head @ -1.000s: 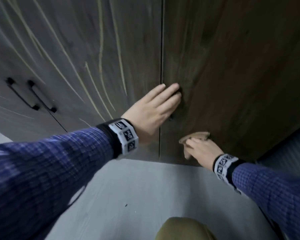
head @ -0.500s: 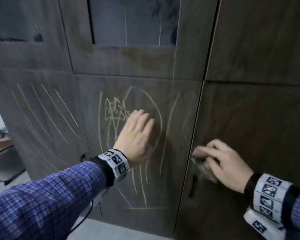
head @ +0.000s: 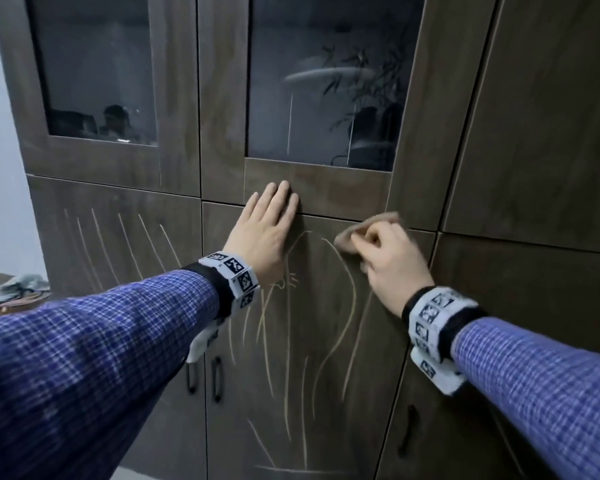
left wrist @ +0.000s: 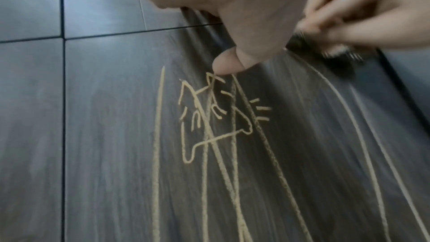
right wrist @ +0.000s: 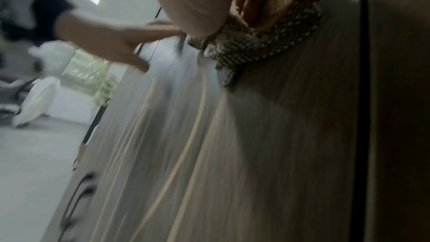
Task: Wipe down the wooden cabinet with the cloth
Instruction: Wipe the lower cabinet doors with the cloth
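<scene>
Two hands were on the cabinet front, and we begin with the one doing the holding; our right hand [head: 392, 261] had its fingers curled round a bunched tan cloth [head: 371, 225], pinching it against the wood, so that the cloth stuck out above and to the left of the knuckles; in the right wrist view the cloth [right wrist: 260, 43] showed a checked weave and lay pressed on the panel directly under the fingers; it sat at the top right corner of the lower middle door [head: 326, 341], just below the seam with the glazed door above; our left hand [head: 264, 233] lay flat with straight fingers, grasping nothing, its palm on the same lower door and its fingertips [head: 284, 188] reaching over the seam onto the frame under the glass pane [head: 326, 81]; the two hands were near each other but apart; pale chalk lines [head: 347, 306] curved down the door beneath both hands, with a small scribbled figure [left wrist: 214, 117] just below the left thumb; more strokes [head: 118, 244] slanted across the neighbouring door to the left; dark handles [head: 217, 379] stood lower down by the door seam; the wooden cabinet [head: 534, 133] continued plain on the right.
</scene>
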{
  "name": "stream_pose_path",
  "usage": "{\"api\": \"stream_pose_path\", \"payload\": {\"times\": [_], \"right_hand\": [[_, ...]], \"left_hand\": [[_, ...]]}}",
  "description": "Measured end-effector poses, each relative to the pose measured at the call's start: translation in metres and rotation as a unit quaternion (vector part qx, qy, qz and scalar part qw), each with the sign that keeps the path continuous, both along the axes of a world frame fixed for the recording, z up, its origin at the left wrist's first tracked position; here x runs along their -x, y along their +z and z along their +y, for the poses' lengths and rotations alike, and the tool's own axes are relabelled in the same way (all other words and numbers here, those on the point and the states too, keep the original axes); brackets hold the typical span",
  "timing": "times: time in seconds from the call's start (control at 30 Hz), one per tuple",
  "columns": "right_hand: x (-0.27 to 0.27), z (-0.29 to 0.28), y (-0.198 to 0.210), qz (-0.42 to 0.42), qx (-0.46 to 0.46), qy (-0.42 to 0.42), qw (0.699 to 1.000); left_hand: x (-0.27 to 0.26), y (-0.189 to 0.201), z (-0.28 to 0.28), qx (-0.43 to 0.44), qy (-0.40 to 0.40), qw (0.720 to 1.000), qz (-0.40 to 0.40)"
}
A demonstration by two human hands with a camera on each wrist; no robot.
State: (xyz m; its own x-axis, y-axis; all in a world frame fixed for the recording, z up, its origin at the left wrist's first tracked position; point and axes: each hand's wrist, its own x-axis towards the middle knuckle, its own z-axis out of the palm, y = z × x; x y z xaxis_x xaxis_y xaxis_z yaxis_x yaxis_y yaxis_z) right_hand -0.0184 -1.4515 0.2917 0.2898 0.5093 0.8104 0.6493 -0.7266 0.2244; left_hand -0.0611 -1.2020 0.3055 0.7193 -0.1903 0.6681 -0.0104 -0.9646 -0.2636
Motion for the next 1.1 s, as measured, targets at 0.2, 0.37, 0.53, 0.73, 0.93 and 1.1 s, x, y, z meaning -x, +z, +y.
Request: {"api": "stream_pose_path", "payload": {"times": [0.2,0.37,0.53,0.73,0.93,1.1], "right_hand": [[0.01,-0.015,-0.126,0.068,0.255,0.009,0.965],[0.0,-0.022,-0.033,-0.002,0.155,0.011,0.988],[-0.004,-0.013,0.01,-0.048,-0.051,-0.008,0.998],[-0.009,-0.002,-0.175,0.031,0.215,0.034,0.975],[0.01,-0.025,-0.295,0.136,0.393,-0.007,0.91],[-0.001,-0.002,-0.174,0.012,0.229,0.017,0.973]], "left_hand": [[-0.002,-0.003,-0.003,-0.012,0.031,0.999,0.016],[-0.002,-0.005,0.005,-0.037,0.044,0.998,0.015],[-0.004,-0.01,0.006,-0.034,0.042,0.999,0.008],[-0.015,-0.029,-0.015,0.017,0.053,0.998,-0.026],[-0.014,-0.027,-0.012,0.027,0.043,0.998,-0.042],[-0.011,-0.021,-0.003,0.008,0.038,0.998,-0.049]]}}
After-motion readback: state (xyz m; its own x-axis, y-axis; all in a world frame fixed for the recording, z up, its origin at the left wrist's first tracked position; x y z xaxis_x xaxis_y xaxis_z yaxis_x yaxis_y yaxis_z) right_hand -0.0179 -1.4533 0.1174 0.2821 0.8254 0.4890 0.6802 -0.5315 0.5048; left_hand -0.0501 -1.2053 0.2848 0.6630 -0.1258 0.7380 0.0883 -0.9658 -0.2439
